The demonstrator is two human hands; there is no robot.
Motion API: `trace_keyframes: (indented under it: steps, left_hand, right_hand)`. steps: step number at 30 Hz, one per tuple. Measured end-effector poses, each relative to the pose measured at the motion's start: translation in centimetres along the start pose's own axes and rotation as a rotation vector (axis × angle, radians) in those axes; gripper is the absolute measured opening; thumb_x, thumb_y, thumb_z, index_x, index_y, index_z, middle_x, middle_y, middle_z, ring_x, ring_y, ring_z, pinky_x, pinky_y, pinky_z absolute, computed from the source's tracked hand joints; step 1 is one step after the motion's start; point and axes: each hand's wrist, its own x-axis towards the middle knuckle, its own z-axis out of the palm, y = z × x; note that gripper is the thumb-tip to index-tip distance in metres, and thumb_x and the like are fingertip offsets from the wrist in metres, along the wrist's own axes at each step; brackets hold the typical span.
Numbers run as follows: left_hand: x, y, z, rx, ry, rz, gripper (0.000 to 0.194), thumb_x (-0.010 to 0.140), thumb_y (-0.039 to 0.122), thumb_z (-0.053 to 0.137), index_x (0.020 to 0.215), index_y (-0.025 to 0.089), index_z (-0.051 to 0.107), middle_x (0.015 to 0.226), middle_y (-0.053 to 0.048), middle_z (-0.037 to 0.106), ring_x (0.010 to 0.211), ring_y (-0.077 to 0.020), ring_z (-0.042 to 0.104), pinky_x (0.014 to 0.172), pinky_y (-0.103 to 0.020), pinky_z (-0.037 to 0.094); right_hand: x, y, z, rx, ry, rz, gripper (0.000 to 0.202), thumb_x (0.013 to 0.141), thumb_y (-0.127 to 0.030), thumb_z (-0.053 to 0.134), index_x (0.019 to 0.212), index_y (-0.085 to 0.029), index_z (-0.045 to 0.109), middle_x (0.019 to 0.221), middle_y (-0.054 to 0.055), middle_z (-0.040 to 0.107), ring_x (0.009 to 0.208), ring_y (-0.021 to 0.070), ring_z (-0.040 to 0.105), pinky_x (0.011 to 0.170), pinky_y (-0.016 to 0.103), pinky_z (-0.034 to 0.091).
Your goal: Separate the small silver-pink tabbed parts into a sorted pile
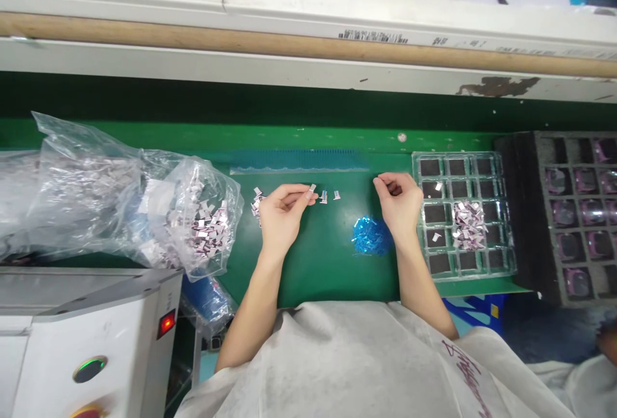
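Note:
Between thumb and forefinger my left hand [282, 215] pinches a small white tab-like piece [313, 188]. A few similar small pieces [324, 197] lie on the green mat just right of those fingertips, and a little heap of them [256, 202] is partly hidden behind the hand. My right hand [401, 202] is closed, thumb against forefinger, above the mat near the clear tray; whatever its fingertips hold is too small to make out. Below and left of it sits a pile of small blue film pieces [370, 236].
A clear compartment tray [463, 274] with more small pieces stands at right, beside a dark foam tray [544, 212]. Plastic bags [207, 177] full of pieces lie at left, above a white machine [110, 341]. A blue translucent strip [299, 161] lies behind the hands, below a shelf edge [289, 71].

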Motion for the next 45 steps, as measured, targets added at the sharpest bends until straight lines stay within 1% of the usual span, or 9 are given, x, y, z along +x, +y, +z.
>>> trace_keyframes:
  steps: [5, 10, 15, 27, 34, 37, 40, 43, 45]
  left_hand:
    - [-0.3, 0.1, 0.5, -0.033, -0.073, -0.012, 0.02, 0.086, 0.033, 0.093, 0.097, 0.019, 0.083, 0.09, -0.007, 0.086, 0.083, -0.0223, 0.085, 0.082, -0.035, 0.072]
    - [-0.9, 0.2, 1.2, -0.05, -0.122, -0.019, 0.021, 0.087, 0.035, 0.093, 0.096, 0.019, 0.083, 0.094, -0.007, 0.087, 0.085, -0.0225, 0.085, 0.082, -0.035, 0.072]
    - [-1.2, 0.3, 1.5, -0.066, -0.117, -0.014, 0.02, 0.086, 0.034, 0.093, 0.095, 0.019, 0.083, 0.091, -0.006, 0.086, 0.083, -0.0217, 0.085, 0.082, -0.034, 0.073]
    - [-1.2, 0.1, 1.6, -0.002, -0.128, 0.021, 0.021, 0.089, 0.038, 0.09, 0.096, 0.019, 0.083, 0.092, -0.006, 0.086, 0.083, -0.0219, 0.085, 0.084, -0.036, 0.073]
    - [-1.3, -0.2, 1.4, 0.011, -0.147, 0.087, 0.008, 0.093, 0.028, 0.086, 0.097, 0.022, 0.085, 0.098, -0.004, 0.085, 0.085, -0.0178, 0.084, 0.086, -0.032, 0.071]
    - [-1.2, -0.2, 1.4, 0.022, -0.149, 0.103, 0.005, 0.093, 0.026, 0.086, 0.096, 0.022, 0.086, 0.1, -0.004, 0.086, 0.084, -0.0168, 0.083, 0.084, -0.031, 0.071]
    - [-1.2, 0.0, 1.4, -0.003, -0.141, 0.071, 0.009, 0.091, 0.028, 0.088, 0.095, 0.021, 0.085, 0.098, -0.004, 0.086, 0.084, -0.0182, 0.084, 0.084, -0.032, 0.072]
    - [-1.2, 0.1, 1.4, -0.039, -0.131, 0.028, 0.014, 0.089, 0.031, 0.091, 0.095, 0.02, 0.084, 0.094, -0.005, 0.086, 0.085, -0.0207, 0.085, 0.084, -0.034, 0.072]
    - [-1.2, 0.2, 1.4, -0.045, -0.13, 0.011, 0.017, 0.088, 0.034, 0.091, 0.095, 0.02, 0.084, 0.092, -0.005, 0.086, 0.084, -0.0214, 0.085, 0.084, -0.035, 0.073]
  right_hand:
    - [-1.0, -3.5, 0.3, 0.295, -0.14, -0.055, 0.004, 0.093, -0.029, 0.083, 0.095, -0.026, 0.081, 0.092, 0.002, 0.076, 0.083, 0.0194, 0.068, 0.078, 0.038, 0.057]
    - [-2.0, -5.5, 2.1, 0.363, -0.328, -0.184, 0.004, 0.096, -0.026, 0.083, 0.099, -0.029, 0.083, 0.097, 0.003, 0.077, 0.091, 0.0207, 0.072, 0.084, 0.04, 0.06]
    - [-2.0, -5.0, 3.2, 0.326, -0.371, -0.198, 0.005, 0.095, -0.024, 0.084, 0.098, -0.028, 0.084, 0.097, 0.002, 0.078, 0.092, 0.0208, 0.073, 0.084, 0.04, 0.06]
    - [-2.0, -4.6, 3.4, 0.312, -0.389, -0.201, 0.006, 0.095, -0.024, 0.084, 0.098, -0.029, 0.084, 0.096, 0.002, 0.077, 0.09, 0.0209, 0.074, 0.084, 0.04, 0.062]
    - [-1.9, -4.5, 3.6, 0.341, -0.415, -0.185, 0.009, 0.094, -0.022, 0.083, 0.1, -0.029, 0.084, 0.098, 0.002, 0.076, 0.088, 0.0194, 0.073, 0.084, 0.039, 0.06]
    - [-1.9, -4.2, 3.8, 0.352, -0.431, -0.127, 0.02, 0.092, -0.025, 0.084, 0.111, -0.03, 0.083, 0.105, 0.003, 0.08, 0.091, 0.0202, 0.073, 0.085, 0.04, 0.06]
    - [-1.6, -4.1, 3.6, 0.471, -0.505, -0.008, 0.034, 0.093, -0.034, 0.084, 0.127, -0.031, 0.079, 0.115, 0.004, 0.083, 0.1, 0.0219, 0.076, 0.088, 0.04, 0.062]
    - [-1.1, -4.3, 3.2, 0.548, -0.553, 0.049, 0.033, 0.098, -0.041, 0.079, 0.129, -0.03, 0.077, 0.116, 0.005, 0.084, 0.106, 0.0226, 0.078, 0.093, 0.04, 0.062]
    - [-0.9, -4.4, 3.0, 0.538, -0.568, 0.027, 0.035, 0.096, -0.041, 0.081, 0.129, -0.029, 0.077, 0.114, 0.005, 0.083, 0.103, 0.0219, 0.078, 0.088, 0.038, 0.062]
